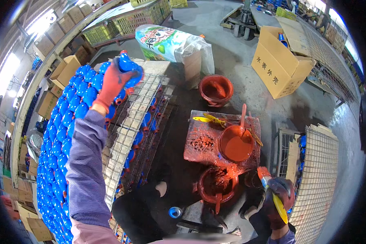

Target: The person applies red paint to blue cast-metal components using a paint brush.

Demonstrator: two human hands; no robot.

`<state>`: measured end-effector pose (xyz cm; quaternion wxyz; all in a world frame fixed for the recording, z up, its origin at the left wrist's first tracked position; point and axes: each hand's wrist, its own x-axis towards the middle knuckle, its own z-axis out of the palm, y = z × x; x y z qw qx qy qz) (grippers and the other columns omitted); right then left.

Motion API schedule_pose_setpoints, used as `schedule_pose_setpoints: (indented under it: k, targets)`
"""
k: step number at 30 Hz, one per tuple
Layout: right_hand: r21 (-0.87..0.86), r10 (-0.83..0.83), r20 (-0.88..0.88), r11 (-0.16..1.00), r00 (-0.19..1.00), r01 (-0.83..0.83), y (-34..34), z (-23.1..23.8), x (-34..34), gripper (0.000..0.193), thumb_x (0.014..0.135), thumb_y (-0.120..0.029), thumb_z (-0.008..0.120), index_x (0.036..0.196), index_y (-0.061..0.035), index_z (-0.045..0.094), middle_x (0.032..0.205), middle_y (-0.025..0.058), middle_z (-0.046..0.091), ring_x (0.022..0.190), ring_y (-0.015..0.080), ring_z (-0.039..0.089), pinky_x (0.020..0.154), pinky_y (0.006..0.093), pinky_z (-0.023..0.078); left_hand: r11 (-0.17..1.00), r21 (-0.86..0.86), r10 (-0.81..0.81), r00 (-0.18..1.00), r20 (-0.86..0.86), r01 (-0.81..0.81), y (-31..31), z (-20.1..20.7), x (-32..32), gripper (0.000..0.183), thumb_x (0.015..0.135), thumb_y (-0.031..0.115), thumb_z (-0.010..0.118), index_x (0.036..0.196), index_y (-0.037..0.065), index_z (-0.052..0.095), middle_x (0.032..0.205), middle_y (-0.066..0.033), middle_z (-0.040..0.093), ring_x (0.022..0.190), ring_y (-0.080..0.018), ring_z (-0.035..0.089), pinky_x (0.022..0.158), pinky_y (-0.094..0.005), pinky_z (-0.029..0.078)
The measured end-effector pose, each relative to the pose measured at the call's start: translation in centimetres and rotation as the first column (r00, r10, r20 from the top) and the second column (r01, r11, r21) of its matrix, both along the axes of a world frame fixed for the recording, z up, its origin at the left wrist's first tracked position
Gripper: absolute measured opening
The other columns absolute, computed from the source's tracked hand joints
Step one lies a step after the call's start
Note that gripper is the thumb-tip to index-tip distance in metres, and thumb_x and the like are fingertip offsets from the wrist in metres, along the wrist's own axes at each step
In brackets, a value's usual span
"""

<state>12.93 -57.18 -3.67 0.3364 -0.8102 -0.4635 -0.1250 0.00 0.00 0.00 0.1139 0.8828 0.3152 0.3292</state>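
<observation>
Purple sleeve (pixel 87 162) closest; left hand (pixel 114 82) closed round a blue part (pixel 131 73) by packed blue rows (pixel 60 132); right hand (pixel 281 191) wrapped round yellow-handled brush (pixel 279 206), near red paint bowl (pixel 236 144).

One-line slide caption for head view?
Gloved left hand holds a blue part at a wire rack; right hand grips a yellow-handled brush near a bowl of red liquid.

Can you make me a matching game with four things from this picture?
Things:
1. Left hand
2. Right hand
3. Plastic bag
4. Cardboard box

Clues:
A. Brown and open at the top
B. Holding a yellow-handled brush
C. White and green, with printing
D. Gripping a shiny blue part

Pairs: 1-D, 2-B, 3-C, 4-A
</observation>
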Motion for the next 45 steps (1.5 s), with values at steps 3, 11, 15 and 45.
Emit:
schedule_pose_setpoints:
  k: [3,11,15,45]
  targets:
    - [-0.015,-0.047,0.014,0.999,0.999,0.047,1.1,-1.7,0.7,0.029,0.068,-0.004,0.07,0.095,-0.0128,0.064,0.091,0.0097,0.064,0.082,0.0298,0.062,0.072,0.0401,0.051,0.998,0.017,0.07,0.99,-0.125,-0.068,5.0,-0.2,1.7,0.066,0.064,0.041,0.082,0.104,-0.005,0.055,0.094,-0.0244,0.065,0.087,-0.0376,0.066,0.075,-0.0421,0.051]
    - [-0.178,-0.085,-0.127,0.982,0.988,0.062,1.2,-4.8,2.8,0.022,0.076,-0.007,0.066,0.097,-0.0085,0.061,0.094,0.0121,0.06,0.086,0.0298,0.06,0.078,0.0397,0.049,0.994,0.112,0.044,0.953,-0.299,-0.011,14.4,-7.3,0.9,0.06,0.071,0.047,0.077,0.095,-0.005,0.059,0.085,-0.0238,0.063,0.082,-0.0425,0.062,0.071,-0.0472,0.048]
    - [-0.169,-0.117,-0.181,0.982,0.977,0.086,0.7,-4.4,2.2,0.025,0.075,-0.007,0.069,0.099,-0.0081,0.062,0.094,0.012,0.06,0.086,0.0298,0.06,0.078,0.0396,0.049,0.971,0.207,0.192,0.904,-0.383,-0.119,17.0,-9.5,-0.8,0.053,0.076,0.046,0.073,0.089,-0.003,0.057,0.086,-0.0252,0.063,0.089,-0.0439,0.061,0.074,-0.0482,0.048]
    - [-0.804,-0.322,0.075,0.54,0.944,0.249,-23.8,-29.8,8.3,0.027,0.089,-0.016,0.051,0.112,-0.0219,0.062,0.081,0.0111,0.061,0.069,0.0291,0.067,0.05,0.0425,0.048,0.189,-0.925,-0.463,0.861,0.212,0.33,-48.2,-6.8,-6.2,0.04,0.095,0.026,0.049,0.118,-0.005,0.059,0.113,-0.0128,0.064,0.101,-0.0219,0.06,0.092,-0.0343,0.047]
